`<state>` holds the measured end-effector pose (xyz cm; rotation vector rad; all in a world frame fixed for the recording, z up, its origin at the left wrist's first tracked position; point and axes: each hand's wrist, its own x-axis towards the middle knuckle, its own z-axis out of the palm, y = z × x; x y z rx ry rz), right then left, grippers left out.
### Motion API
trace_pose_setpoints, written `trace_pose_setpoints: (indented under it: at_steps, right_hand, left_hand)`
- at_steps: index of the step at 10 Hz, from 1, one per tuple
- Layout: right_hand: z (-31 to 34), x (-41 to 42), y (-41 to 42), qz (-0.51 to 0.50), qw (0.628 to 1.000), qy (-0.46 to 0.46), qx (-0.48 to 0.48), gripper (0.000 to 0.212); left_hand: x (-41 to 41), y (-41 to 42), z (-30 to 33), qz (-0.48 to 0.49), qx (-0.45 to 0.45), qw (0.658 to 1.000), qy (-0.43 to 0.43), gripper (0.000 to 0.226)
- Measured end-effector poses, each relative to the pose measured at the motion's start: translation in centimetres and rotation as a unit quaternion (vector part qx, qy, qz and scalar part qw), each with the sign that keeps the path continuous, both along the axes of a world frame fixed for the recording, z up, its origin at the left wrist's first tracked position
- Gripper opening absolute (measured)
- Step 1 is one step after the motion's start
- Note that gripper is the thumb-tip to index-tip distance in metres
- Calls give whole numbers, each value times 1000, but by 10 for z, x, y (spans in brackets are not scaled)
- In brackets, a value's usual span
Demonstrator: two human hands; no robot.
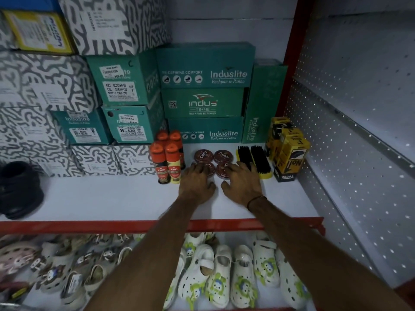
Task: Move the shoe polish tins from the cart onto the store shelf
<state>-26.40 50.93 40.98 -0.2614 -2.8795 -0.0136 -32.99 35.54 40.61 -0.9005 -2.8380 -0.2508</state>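
On the white shelf [134,198], the left hand [197,182] and right hand [241,185] rest with fingers spread on the 2 nearer polish tins [222,170], 2 more tins [203,155] just beyond the fingertips.

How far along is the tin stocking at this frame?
Done: two Cherry tins sit at the back of the shelf. In hand: left hand and right hand each rest on a front tin. Left: unknown, since the cart is out of view.
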Motion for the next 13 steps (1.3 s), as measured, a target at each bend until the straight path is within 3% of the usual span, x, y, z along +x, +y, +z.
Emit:
trace_pose_setpoints:
  at_steps: [2,4,7,11,13]
  right_hand:
    - [10,12,5,-7,999,32,-26,51]
    - [21,37,27,-49,997,41,-50,58]
    - [17,56,60,-38,999,-25,-25,61]
    - [10,50,67,-18,998,-44,-43,65]
    - [34,56,60,-37,998,43,-15,59]
  left_hand:
    - [8,4,4,-24,3,1000,8,69]
    - [29,35,13,-113,19,993,3,68]
    - [40,90,2,-156,-20,988,-3,69]
    - [41,97,2,-162,-34,986,-5,71]
    - [35,71,28,-116,-17,992,54,69]
